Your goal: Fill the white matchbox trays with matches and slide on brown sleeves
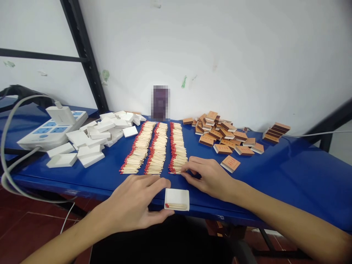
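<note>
My left hand [140, 201] grips a small white matchbox tray [177, 194] at its left side, thumb below and fingers above, at the table's front edge. Along the tray's lower side lie a few red-tipped matches [177, 206]. My right hand [210, 178] is at the near end of the rightmost row of matches [177, 146], thumb and fingertips pinched on the stick ends; how many are between them is hidden. Two more rows of matches, a middle row [157, 146] and a left row [140, 146], lie beside it, red heads to the left.
White empty trays [92, 137] are heaped at the left near a power strip [52, 128] with a plugged-in charger [61, 115]. Orange-brown matchboxes [220, 132] pile up at the right, with a small stack [276, 132] beyond. A pixelated dark object [160, 103] leans against the wall.
</note>
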Demonstrator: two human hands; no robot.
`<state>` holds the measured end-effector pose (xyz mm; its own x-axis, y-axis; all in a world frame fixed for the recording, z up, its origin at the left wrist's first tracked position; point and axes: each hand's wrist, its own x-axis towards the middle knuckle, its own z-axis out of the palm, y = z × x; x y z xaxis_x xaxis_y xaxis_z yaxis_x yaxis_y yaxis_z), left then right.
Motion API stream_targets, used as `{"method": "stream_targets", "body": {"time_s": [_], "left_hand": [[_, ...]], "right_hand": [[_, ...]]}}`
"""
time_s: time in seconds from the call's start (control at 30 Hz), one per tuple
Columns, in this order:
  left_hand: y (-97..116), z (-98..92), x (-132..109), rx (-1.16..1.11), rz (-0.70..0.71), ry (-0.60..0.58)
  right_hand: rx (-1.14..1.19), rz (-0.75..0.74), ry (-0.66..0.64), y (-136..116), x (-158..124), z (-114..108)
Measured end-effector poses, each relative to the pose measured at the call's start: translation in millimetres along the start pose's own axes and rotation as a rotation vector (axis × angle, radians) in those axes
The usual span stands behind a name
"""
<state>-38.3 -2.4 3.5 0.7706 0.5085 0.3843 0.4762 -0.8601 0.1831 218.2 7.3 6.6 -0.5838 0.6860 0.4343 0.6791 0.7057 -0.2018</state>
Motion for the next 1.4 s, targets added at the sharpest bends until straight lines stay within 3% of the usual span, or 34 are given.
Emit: {"method": "stream_targets", "body": {"time_s": [0.3, 0.8, 1.23, 1.4], "left_hand": [[0.3, -0.6, 0.1, -0.007, 0.01, -0.002], [-0.4, -1.3, 1.0, -0.02, -0.021, -0.042], [0.8, -2.7, 1.9, -0.023, -0.061, -0.074], [0.7, -2.7, 2.1, -0.021, -0.067, -0.084]], "right_hand": [[0.008, 0.035, -0.035, -5.9, 2.5, 0.4], [-0.255, 0.083, -0.183, -21.8, 13.9, -3.8], [-0.015, 0.064, -0.202, -16.4, 13.6, -0.7], [0.065, 0.131, -0.192, -20.9, 15.0, -6.6]]}}
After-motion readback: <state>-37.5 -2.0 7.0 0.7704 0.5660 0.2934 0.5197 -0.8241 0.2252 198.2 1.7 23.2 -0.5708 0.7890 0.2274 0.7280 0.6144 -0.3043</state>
